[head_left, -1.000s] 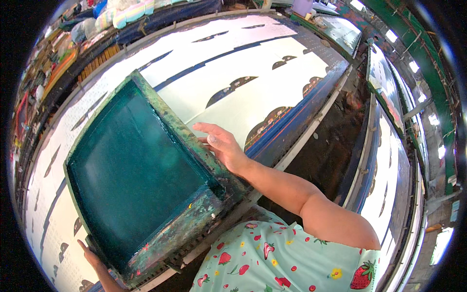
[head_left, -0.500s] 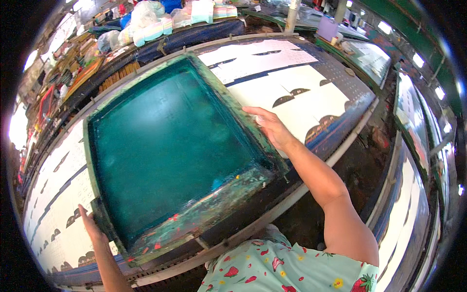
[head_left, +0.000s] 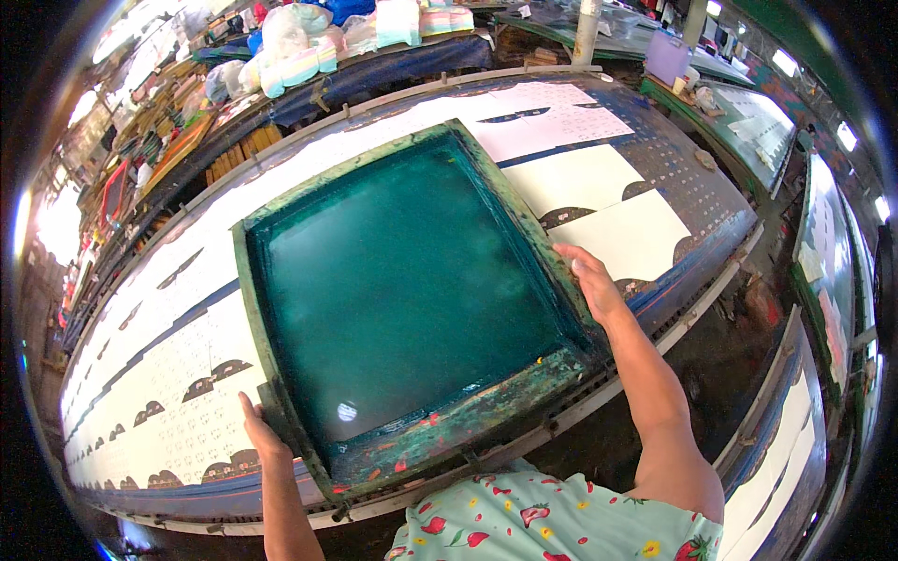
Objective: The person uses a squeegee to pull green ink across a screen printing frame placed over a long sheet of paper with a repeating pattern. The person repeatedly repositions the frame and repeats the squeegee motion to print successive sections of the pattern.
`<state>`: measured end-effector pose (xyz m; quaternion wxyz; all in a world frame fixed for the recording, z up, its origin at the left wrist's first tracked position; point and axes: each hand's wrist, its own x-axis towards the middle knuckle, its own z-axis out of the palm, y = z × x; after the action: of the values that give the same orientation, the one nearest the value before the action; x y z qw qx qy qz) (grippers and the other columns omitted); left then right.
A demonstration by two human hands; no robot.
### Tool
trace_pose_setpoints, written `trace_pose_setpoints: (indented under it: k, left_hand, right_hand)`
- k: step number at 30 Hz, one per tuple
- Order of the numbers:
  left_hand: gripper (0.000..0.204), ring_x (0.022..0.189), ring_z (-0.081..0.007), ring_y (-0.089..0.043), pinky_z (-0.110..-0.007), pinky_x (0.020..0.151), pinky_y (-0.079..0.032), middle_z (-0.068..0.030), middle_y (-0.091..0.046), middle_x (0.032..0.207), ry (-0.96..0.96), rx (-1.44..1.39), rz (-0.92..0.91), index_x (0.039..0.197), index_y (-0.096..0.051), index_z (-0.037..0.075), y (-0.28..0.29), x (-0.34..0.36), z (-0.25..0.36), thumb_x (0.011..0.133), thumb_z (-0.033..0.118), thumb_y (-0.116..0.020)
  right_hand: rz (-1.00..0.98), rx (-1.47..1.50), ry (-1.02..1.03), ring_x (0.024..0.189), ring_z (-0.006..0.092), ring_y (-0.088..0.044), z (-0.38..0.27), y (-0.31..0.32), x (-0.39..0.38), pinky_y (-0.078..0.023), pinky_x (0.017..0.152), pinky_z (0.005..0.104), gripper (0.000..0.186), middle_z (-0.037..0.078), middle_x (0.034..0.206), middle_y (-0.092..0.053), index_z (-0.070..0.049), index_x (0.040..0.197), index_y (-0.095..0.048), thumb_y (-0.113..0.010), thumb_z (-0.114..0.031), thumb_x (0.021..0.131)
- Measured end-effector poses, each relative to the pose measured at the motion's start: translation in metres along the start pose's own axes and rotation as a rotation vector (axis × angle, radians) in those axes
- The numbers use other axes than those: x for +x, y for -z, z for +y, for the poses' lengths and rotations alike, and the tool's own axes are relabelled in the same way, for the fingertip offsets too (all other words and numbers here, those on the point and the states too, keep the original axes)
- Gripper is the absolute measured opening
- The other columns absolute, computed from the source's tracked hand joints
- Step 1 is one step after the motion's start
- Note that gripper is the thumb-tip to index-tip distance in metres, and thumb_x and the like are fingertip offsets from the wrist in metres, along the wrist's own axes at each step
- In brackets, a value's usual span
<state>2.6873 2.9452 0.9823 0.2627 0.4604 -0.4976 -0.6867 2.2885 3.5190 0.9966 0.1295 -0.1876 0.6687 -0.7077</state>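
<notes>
A large screen-printing frame (head_left: pixel 412 280) with a teal-green mesh lies tilted across the long table, its paint-stained rim (head_left: pixel 440 423) toward me. My left hand (head_left: pixel 266 432) holds its left edge low down, thumb raised and the other fingers mostly hidden by the frame. On the opposite side my right hand (head_left: pixel 591 280) grips the right edge, fingers curled over the rim. White paper sheets (head_left: pixel 201 411) with dark half-round prints lie left of the frame. More sheets (head_left: pixel 613 229) lie on its right.
A metal rail (head_left: pixel 669 338) runs along the table's near edge. Bagged bundles (head_left: pixel 290 47) and stacked goods sit on a bench beyond. At the far right stand other tables (head_left: pixel 748 126) with sheets, and a purple container (head_left: pixel 666 56).
Both hands have moved the screen-printing frame to the right along the table. More printed sheets show on its left, and the sheets on its right are more covered. My view has shifted slightly.
</notes>
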Motion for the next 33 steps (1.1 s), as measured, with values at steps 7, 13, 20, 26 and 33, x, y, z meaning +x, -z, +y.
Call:
trace_pose_setpoints:
  k: [7,13,20,26,33]
  left_hand:
    - [0.080,0.072,-0.0189,-0.066,-0.035,0.071,-0.054,-0.0077,-0.071,0.078,-0.074,0.009,0.058,0.086,-0.076,-0.001,-0.047,-0.022,-0.025,0.111,0.072,-0.052]
    - [0.073,0.074,-0.0190,-0.065,-0.036,0.074,-0.054,-0.0073,-0.071,0.084,-0.086,0.085,0.015,0.091,-0.075,0.000,-0.095,-0.036,-0.029,0.113,0.066,-0.055]
    - [0.073,0.084,-0.0212,-0.071,-0.039,0.079,-0.058,-0.0111,-0.076,0.094,-0.086,0.112,0.007,0.106,-0.078,-0.005,-0.113,-0.058,-0.031,0.115,0.063,-0.053]
    - [0.069,0.078,-0.0204,-0.070,-0.039,0.072,-0.056,-0.0106,-0.076,0.090,-0.074,0.096,0.022,0.104,-0.080,-0.003,-0.130,-0.059,-0.049,0.114,0.060,-0.055]
    - [0.081,0.094,-0.0235,-0.060,-0.044,0.091,-0.050,-0.0155,-0.072,0.095,-0.129,0.313,0.092,0.106,-0.075,-0.013,-0.135,-0.051,-0.057,0.112,0.065,-0.055]
  right_hand:
    - [0.055,0.055,-0.013,0.157,0.0252,-0.047,0.033,0.057,0.000,-0.024,0.135,0.0445,0.061,0.012,0.159,-0.064,0.000,0.153,-0.064,-0.069,-0.042,0.109]
    - [0.110,0.086,0.028,0.154,0.0277,-0.049,0.048,0.105,-0.013,-0.028,0.132,0.0449,0.068,0.013,0.157,-0.062,0.001,0.150,-0.064,-0.068,-0.053,0.108]
    - [0.029,0.033,0.081,0.155,0.0292,-0.048,0.053,0.132,0.000,-0.028,0.132,0.0464,0.071,0.014,0.161,-0.060,0.002,0.155,-0.059,-0.062,-0.054,0.110]
    - [0.041,0.048,0.030,0.160,0.0296,-0.044,0.058,0.157,0.002,-0.022,0.137,0.0463,0.071,0.016,0.164,-0.058,0.003,0.160,-0.055,-0.063,-0.046,0.109]
    - [0.033,-0.990,0.186,0.156,0.0388,-0.048,0.016,0.098,-0.029,-0.038,0.130,0.0522,0.055,0.019,0.162,-0.056,-0.012,0.155,-0.065,-0.077,-0.012,0.101]
